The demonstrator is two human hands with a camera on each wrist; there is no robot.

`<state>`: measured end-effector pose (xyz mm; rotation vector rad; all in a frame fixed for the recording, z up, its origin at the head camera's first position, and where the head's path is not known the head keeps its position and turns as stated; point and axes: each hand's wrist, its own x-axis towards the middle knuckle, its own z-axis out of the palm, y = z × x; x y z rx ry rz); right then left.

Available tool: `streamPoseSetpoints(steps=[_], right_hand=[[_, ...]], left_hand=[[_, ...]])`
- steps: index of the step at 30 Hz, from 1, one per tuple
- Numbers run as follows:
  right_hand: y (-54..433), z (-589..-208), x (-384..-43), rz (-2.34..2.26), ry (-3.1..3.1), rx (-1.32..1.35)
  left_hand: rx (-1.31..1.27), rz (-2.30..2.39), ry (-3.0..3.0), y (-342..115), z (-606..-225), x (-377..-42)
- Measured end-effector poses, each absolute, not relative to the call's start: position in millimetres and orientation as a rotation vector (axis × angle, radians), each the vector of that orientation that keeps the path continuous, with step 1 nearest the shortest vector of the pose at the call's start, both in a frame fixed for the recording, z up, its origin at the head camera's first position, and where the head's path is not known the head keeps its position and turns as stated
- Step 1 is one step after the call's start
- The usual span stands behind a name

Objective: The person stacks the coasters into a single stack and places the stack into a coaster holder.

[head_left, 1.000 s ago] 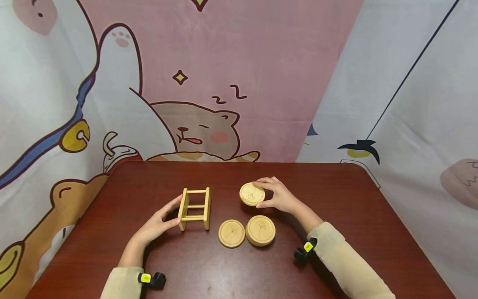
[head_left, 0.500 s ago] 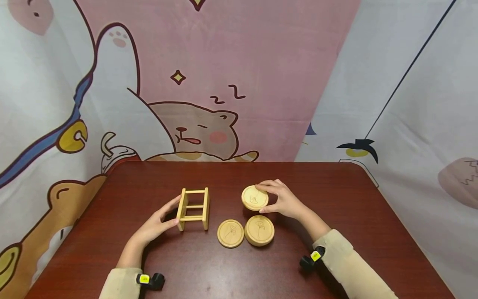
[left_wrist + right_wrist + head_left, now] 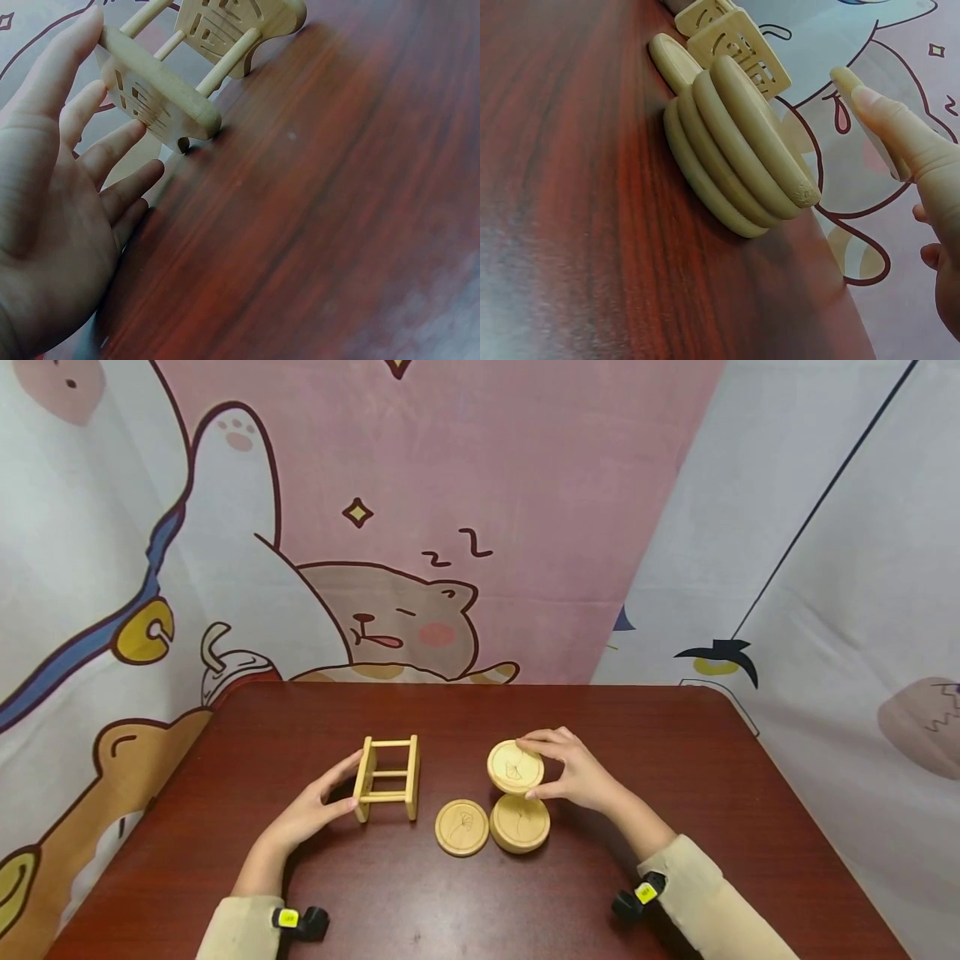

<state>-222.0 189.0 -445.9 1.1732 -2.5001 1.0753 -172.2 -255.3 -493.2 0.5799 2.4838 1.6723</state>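
My right hand pinches a round wooden coaster with a leaf engraved on its face. It hangs tilted over the back edge of a stack of coasters, apart from the stack in the right wrist view. A single coaster lies flat on the table, left of the stack. My left hand rests its fingertips on the left side panel of a small wooden rack. In the left wrist view its fingers lie fairly straight along the slotted panel, the thumb at the top edge.
The dark red-brown table runs back to a cartoon-printed curtain. Black devices are strapped at both wrists over beige sleeves. The rack stands to the left of the loose coaster.
My right hand has brought its coaster nearer and slightly right, from behind the stack to over its back edge. My left hand and the rack stay in place.
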Motion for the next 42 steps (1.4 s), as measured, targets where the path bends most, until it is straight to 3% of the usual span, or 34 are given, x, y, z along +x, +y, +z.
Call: streamPoseSetpoints(steps=[42], right_hand=[[200.8,-470.5,-181.2,1.096,-2.447,1.203]], left_hand=[[0.572,1.694,2.451,-254.1,-489.5,-170.3]])
